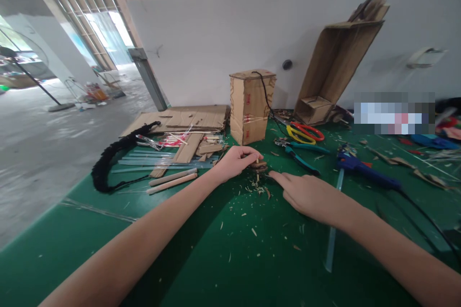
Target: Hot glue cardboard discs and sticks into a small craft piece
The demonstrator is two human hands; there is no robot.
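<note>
My left hand point(236, 160) pinches a small round stack of cardboard point(258, 166) with a thin wooden stick upright through its middle. Close on its right is my right hand point(309, 196), index finger stretched toward the cardboard and the other fingers curled under. A thin, dark sliver shows at that fingertip, too small to name; what the curled fingers hold is hidden. Pale wood shavings point(260, 192) lie beneath the stick on the green tabletop point(223, 268). Just behind my hands stands a tall cardboard box point(254, 108) with a black cord over its top.
Pliers point(302, 153), scissors with red and yellow handles point(306, 133) and a blue glue gun point(367, 169) lie right. Glue sticks point(162, 159), wooden sticks point(173, 183), cardboard sheets point(194, 117) and a black fuzzy strip point(104, 165) lie left. A cardboard structure point(334, 67) leans against the wall.
</note>
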